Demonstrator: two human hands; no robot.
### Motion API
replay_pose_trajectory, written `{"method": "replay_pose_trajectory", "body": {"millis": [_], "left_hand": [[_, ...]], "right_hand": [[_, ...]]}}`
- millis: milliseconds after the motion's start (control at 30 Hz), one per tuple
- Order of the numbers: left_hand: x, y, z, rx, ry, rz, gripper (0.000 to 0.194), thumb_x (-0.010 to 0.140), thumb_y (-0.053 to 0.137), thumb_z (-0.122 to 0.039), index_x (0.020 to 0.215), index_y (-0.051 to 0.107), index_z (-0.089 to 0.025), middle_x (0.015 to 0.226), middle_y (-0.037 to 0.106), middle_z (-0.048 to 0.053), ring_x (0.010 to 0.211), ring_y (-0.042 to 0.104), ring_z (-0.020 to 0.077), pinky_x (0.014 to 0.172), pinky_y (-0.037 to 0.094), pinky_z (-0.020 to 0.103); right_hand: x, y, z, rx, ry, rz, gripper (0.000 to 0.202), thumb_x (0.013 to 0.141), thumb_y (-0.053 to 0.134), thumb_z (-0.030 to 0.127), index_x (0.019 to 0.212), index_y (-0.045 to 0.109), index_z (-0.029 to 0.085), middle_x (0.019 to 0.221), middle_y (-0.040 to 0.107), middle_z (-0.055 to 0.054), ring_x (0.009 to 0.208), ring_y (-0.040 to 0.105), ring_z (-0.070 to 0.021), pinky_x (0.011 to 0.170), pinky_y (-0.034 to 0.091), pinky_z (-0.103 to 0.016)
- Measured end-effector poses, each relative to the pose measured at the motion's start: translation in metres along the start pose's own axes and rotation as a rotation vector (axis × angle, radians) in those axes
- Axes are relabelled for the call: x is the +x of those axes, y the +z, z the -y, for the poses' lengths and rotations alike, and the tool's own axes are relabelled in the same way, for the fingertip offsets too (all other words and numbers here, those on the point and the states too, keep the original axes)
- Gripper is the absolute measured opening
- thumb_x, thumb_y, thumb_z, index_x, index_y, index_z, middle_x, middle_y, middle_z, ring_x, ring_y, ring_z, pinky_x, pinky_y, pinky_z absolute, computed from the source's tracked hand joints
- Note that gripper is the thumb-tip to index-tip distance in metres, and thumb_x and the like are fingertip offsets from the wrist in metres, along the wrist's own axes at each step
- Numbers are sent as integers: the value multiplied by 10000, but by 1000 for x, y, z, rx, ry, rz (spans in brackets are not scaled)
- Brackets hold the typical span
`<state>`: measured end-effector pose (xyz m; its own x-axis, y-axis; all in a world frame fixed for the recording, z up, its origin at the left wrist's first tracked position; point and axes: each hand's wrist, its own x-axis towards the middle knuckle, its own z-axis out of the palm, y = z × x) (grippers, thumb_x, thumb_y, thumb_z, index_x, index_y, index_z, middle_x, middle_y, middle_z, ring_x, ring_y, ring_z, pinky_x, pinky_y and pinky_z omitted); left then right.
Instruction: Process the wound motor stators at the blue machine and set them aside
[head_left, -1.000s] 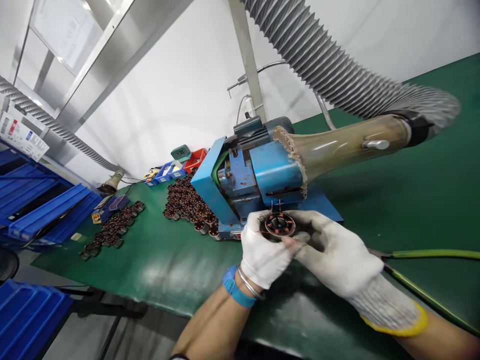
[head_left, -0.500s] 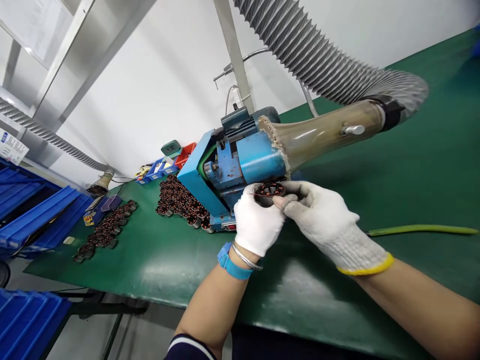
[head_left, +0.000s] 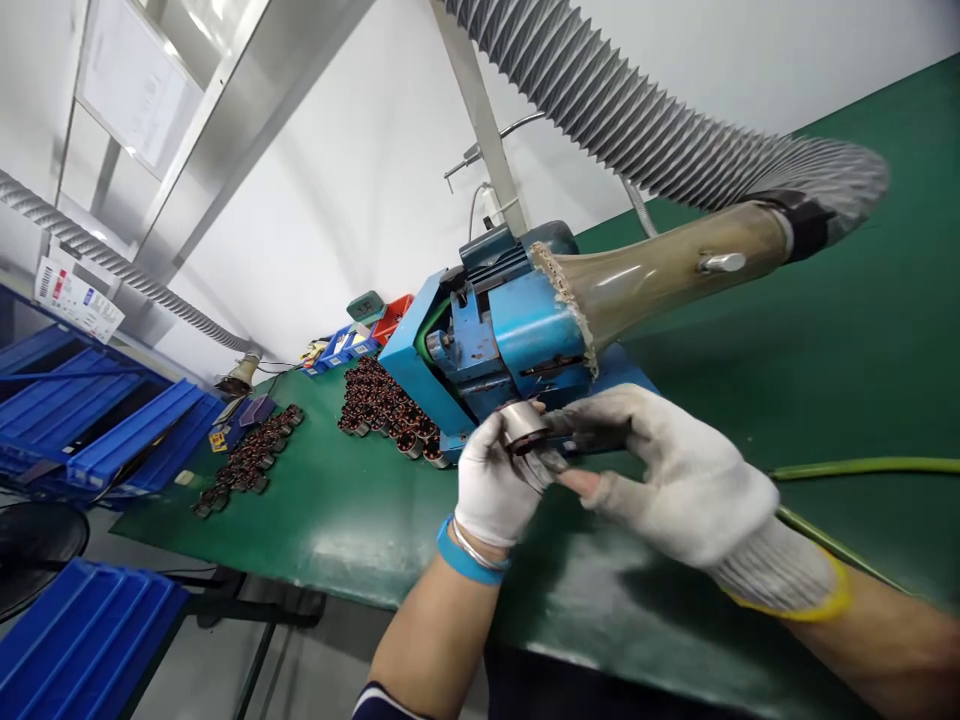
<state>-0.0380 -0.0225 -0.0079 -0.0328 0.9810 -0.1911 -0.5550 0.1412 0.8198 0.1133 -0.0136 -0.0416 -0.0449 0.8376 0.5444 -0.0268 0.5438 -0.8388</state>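
Note:
My left hand, in a white glove, grips a round metal part with a silvery side and a dark end facing down toward me. My right hand, in a white knitted glove with a yellow cuff, is just right of the part. Its fingers are apart, the thumb and fingertips close to the part's right side; whether they touch it is blurred. Right behind both hands is a blue machine with a motor and a translucent duct.
Copper-wound parts are heaped left of the machine, with more in a row farther left. Small bins stand behind. A green hose lies right on the table. Blue trays are at the far left.
The part has been tipped over, so its silvery side now shows instead of its wound face. My right hand has drawn back to the right and its fingers have spread. The view has shifted slightly.

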Motion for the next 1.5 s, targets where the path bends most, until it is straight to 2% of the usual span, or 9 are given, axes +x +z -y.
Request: {"method": "replay_pose_trajectory", "body": {"millis": [167,400,567,767,967,1100,1233,1367,1500], "left_hand": [[0,-12,-1,-169,-157,69,379,797,627,-453,950,716,-119,784,666,58,512,459,116,530,388,279],[3,-13,-3,-190,-164,114,423,727,648,-461,922,724,-93,592,507,-4,490,409,116,513,310,262],[-3,-15,5,-53,-15,92,443,619,748,-319,1029,719,-153,879,705,55,691,596,156,647,479,289],[1,-32,32,454,425,25,656,724,788,-208,1339,564,-262,1427,633,87,1327,611,279,1174,478,442],[7,-42,36,839,739,3,592,783,764,-135,1322,551,-258,1571,517,136,1482,512,326,1262,410,529],[3,-34,34,925,718,14,535,756,795,-162,1235,568,-233,1232,709,99,1116,735,258,1017,601,453],[-3,-25,30,905,655,-44,480,664,879,-191,1051,597,-223,954,715,27,838,726,205,840,612,390],[-3,-22,31,854,585,-199,505,675,932,-270,1094,651,-242,1047,695,44,965,700,242,993,565,446],[0,-24,40,823,584,-139,540,719,913,-259,1188,644,-252,1217,666,86,1174,651,295,1137,496,484]], "right_hand": [[-1,-2,-9,-315,-326,84,394,872,774,401,1203,682,207,1119,742,-131,1000,755,-303,816,677,-405],[-8,11,-18,-480,-379,52,329,935,639,408,1183,696,200,1194,729,-181,1073,748,-355,855,676,-459],[-22,23,-23,-417,-159,67,450,999,562,479,1339,655,199,1336,688,-171,1187,719,-354,942,655,-458],[-33,26,-16,-67,121,80,427,1026,556,473,1403,618,283,1429,663,-96,1263,691,-278,1036,614,-391],[-21,22,-7,27,358,-84,249,869,685,452,1015,780,275,1090,787,-79,1004,765,-280,831,669,-385],[7,2,-6,23,564,-74,301,694,749,526,764,725,235,746,749,-65,694,718,-249,714,649,-390],[25,-17,-5,96,660,-334,300,696,773,508,768,658,240,706,712,-44,614,672,-202,630,625,-340],[11,0,-10,111,531,-195,384,696,815,530,919,717,232,893,768,-108,789,756,-289,727,669,-423],[-13,27,-20,48,334,-35,616,652,856,469,1197,717,219,1261,722,-139,1117,726,-351,956,636,-506]]}}
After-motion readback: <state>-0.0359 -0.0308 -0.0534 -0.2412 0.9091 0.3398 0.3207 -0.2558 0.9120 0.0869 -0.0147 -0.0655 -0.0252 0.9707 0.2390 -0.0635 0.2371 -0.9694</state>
